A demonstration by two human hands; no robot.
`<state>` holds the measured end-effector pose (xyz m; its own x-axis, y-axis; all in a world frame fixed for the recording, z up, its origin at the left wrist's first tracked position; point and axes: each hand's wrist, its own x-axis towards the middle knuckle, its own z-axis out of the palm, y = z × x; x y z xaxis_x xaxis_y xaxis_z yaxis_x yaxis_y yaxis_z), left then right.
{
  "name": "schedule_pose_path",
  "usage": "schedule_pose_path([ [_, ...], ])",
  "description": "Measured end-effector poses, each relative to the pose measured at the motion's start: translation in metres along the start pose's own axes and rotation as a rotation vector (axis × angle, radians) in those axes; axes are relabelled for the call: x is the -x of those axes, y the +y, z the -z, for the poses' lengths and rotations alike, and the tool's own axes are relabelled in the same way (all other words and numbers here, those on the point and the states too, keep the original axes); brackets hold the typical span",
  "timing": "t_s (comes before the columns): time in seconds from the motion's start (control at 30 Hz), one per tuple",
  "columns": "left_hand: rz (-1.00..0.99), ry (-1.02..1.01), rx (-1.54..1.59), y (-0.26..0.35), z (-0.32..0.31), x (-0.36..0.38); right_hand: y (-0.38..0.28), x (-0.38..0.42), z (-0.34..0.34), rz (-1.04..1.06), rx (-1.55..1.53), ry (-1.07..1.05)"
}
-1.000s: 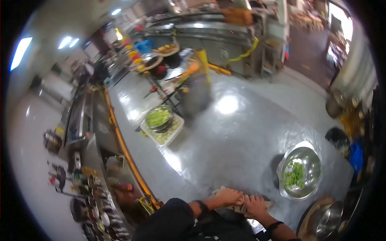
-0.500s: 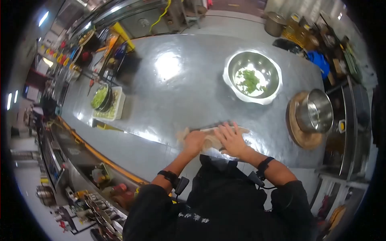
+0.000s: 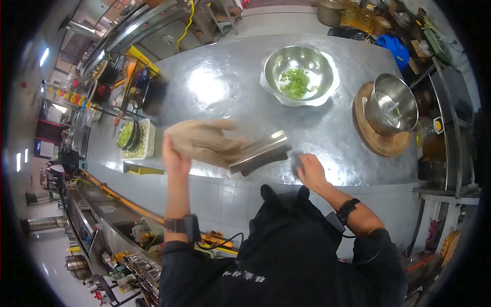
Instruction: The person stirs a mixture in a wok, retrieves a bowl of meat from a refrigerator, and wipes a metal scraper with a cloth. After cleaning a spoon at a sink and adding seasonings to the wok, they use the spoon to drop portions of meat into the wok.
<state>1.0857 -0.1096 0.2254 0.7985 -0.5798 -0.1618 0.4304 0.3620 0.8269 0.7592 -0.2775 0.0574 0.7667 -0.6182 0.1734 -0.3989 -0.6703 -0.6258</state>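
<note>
A brown cloth (image 3: 202,138), blurred by motion, hangs from my left hand (image 3: 176,159), whose fingers are closed on its left end. Against the cloth's right end is a shiny metal blade-like piece (image 3: 263,150), tilted over the front part of the steel table (image 3: 225,61). My right hand (image 3: 311,171) is just right of that metal piece, at the table's front edge, with its fingers curled beside a dark blurred shape; what it holds, if anything, is unclear.
Behind my right hand stands a steel bowl (image 3: 327,66) with chopped greens (image 3: 296,83). Farther right, a steel pot (image 3: 391,105) rests on a round wooden board (image 3: 363,120). At the left sits a white tray (image 3: 149,140) with a dark bowl of greens (image 3: 124,134).
My left hand has moved left and lifted the cloth, which lay flatter under both hands. My right hand has come off it and moved right. The metal piece now shows more. The view has shifted.
</note>
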Motion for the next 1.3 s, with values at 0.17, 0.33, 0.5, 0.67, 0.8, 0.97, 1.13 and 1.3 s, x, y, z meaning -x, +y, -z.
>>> schedule_pose_path([
  [0.17, -0.123, 0.071, 0.032, 0.057, 0.036, 0.018, -0.006, -0.014, -0.033, -0.321, -0.372, -0.054],
  [0.33, -0.058, 0.145, 0.003, 0.065, 0.093, 0.015, 0.001, -0.029, -0.065, -0.530, -0.269, 0.234],
  [0.5, 0.035, 0.093, -0.046, 0.063, 0.125, -0.016, -0.003, -0.025, -0.062, -0.501, -0.202, 0.267],
  [0.67, 0.089, 0.152, -0.347, 0.048, 0.146, -0.075, 0.022, -0.015, -0.077, -0.740, -0.314, 0.226],
  [0.8, 0.094, 0.006, -1.231, -0.014, 0.215, -0.108, 0.016, -0.010, -0.074, -0.849, -0.354, 0.219],
  [0.97, -0.551, -0.363, -1.586, -0.083, 0.227, -0.045, -0.003, 0.007, -0.080, -0.649, -0.189, 0.215],
  [1.13, -0.065, -0.401, -1.160, -0.107, 0.219, -0.050, -0.020, -0.025, -0.076, -0.844, -0.512, 0.214],
  [1.3, -0.642, -0.135, -1.422, -0.066, 0.139, -0.054, -0.006, -0.040, -0.085, -0.933, -0.521, 0.056],
])
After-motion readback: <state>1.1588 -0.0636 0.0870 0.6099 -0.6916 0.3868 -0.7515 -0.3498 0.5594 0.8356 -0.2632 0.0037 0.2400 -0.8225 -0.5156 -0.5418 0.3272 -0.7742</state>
